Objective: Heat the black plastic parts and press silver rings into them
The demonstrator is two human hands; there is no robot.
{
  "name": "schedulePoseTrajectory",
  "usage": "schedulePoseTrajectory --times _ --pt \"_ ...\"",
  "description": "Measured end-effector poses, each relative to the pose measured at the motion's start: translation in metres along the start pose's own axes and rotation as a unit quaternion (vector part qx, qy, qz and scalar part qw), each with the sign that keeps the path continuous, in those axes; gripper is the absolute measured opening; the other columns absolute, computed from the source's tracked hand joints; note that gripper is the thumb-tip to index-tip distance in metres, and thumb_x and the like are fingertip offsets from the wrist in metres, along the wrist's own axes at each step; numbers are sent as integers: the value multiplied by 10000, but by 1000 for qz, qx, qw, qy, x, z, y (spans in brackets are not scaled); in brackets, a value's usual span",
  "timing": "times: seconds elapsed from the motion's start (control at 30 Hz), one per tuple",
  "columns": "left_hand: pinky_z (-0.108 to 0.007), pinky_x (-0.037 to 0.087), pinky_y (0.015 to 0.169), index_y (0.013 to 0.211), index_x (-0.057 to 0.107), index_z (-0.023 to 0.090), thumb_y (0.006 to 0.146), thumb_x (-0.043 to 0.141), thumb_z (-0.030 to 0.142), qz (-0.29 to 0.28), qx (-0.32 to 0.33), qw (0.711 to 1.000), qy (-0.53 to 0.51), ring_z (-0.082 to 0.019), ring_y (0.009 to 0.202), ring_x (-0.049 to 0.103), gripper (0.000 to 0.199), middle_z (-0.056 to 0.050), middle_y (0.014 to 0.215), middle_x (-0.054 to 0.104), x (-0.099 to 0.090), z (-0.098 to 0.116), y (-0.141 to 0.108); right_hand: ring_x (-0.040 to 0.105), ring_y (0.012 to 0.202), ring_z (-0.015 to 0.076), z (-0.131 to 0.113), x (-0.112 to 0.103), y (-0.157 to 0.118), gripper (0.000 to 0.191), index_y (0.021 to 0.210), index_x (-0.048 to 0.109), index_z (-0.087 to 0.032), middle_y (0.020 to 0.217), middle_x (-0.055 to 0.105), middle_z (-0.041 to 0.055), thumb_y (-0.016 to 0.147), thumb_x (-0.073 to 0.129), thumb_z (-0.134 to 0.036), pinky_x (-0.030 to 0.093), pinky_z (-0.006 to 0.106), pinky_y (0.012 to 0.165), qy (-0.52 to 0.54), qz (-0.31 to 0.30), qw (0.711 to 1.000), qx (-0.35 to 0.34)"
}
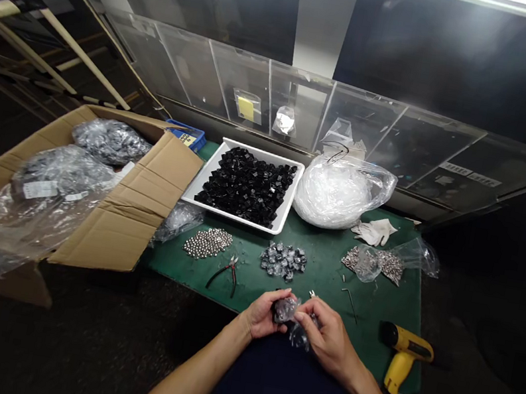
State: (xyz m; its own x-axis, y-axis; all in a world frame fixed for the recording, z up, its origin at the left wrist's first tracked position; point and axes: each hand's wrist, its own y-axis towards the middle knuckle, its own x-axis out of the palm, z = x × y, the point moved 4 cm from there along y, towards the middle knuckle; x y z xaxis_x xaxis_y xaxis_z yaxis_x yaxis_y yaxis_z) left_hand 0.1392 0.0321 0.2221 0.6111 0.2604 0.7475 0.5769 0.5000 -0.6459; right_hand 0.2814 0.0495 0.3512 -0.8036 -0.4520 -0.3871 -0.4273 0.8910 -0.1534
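Note:
My left hand (264, 314) and my right hand (328, 332) both pinch a small clear plastic bag (287, 310) of dark metal parts above the front of a green work mat (239, 280). Its lower end hangs between my hands. Just ahead of them lies a heap of small grey-black metal pieces (283, 261). Loose steel balls (208, 243) and black-handled pliers (224, 273) sit further left. To the right of my right hand lie a thin hex key (350, 304) and a yellow hot air gun (402, 358).
A white tray of black square parts (200, 176) stands at the mat's back, beside a large bag of white plastic pieces (339, 193) and white gloves (373, 230). An open cardboard box (141, 203) holding plastic bags sits left. A clear panelled bin rack (298, 105) runs behind.

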Motion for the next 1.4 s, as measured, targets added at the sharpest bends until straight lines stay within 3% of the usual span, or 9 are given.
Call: schedulePoseTrajectory --times 0.17,0.27,0.33,0.47,0.6,0.77,0.93,1.13,1.4 --pt "-205 409 477 746 586 140 844 665 401 29 11 999 -7 -105 547 574 289 -19 671 604 -10 0 -2 632 989 194 40 -15 12 326 859 592 -185 1075 671 78 1006 453 -440 498 301 874 2 6 998 56" --pt "-209 384 444 727 559 152 836 656 459 44 15 999 -7 -117 577 584 340 -23 751 605 -17 -2 -12 662 862 183 92 -19 40 298 1031 610 -150 955 681 60 1010 475 -415 541 327 785 -47 1 990 135" --pt "-226 412 466 701 536 157 836 641 491 56 25 998 -6 -126 602 592 375 -25 783 600 -22 -6 -21 655 769 164 128 -13 64 288 1146 591 -135 926 668 41 1001 519 -374 557 347 735 -100 -5 976 195" --pt "-234 388 464 631 483 166 830 647 502 97 55 994 -5 -105 533 521 424 5 675 524 -31 -19 -40 651 943 206 179 13 104 315 1207 594 -156 1120 645 78 967 592 -360 558 415 838 -200 -32 942 267" --pt "-227 276 418 674 502 177 842 634 518 152 89 984 -14 -68 426 359 403 61 557 380 -41 -40 -60 631 1040 237 206 35 123 350 1251 577 -159 1212 616 96 952 619 -335 544 458 893 -251 -61 921 292" --pt "-214 243 441 802 525 180 822 669 502 246 121 959 -72 -53 450 354 354 73 579 380 -55 -61 -83 629 1051 237 223 40 124 316 1218 597 -154 1212 620 97 954 617 -325 541 456 902 -251 -69 919 297" --pt "-201 287 443 956 580 174 784 703 471 291 135 947 25 -55 489 430 364 57 671 481 -47 -50 -83 642 994 219 209 29 109 304 1198 601 -156 1161 635 87 960 604 -345 550 435 870 -198 -25 943 268" --pt "-202 379 437 1142 613 178 779 722 485 272 182 937 124 -58 513 489 488 0 861 634 -8 -7 -54 648 834 194 129 20 65 402 1197 576 -144 929 665 48 947 581 -459 548 377 804 -45 35 991 123" --pt "-206 394 430 967 636 124 884 544 605 59 150 965 208 -74 447 422 497 33 544 503 66 22 -41 686 885 202 37 -2 17 365 1234 603 -224 1037 725 46 917 608 -403 540 305 827 82 20 996 -25"
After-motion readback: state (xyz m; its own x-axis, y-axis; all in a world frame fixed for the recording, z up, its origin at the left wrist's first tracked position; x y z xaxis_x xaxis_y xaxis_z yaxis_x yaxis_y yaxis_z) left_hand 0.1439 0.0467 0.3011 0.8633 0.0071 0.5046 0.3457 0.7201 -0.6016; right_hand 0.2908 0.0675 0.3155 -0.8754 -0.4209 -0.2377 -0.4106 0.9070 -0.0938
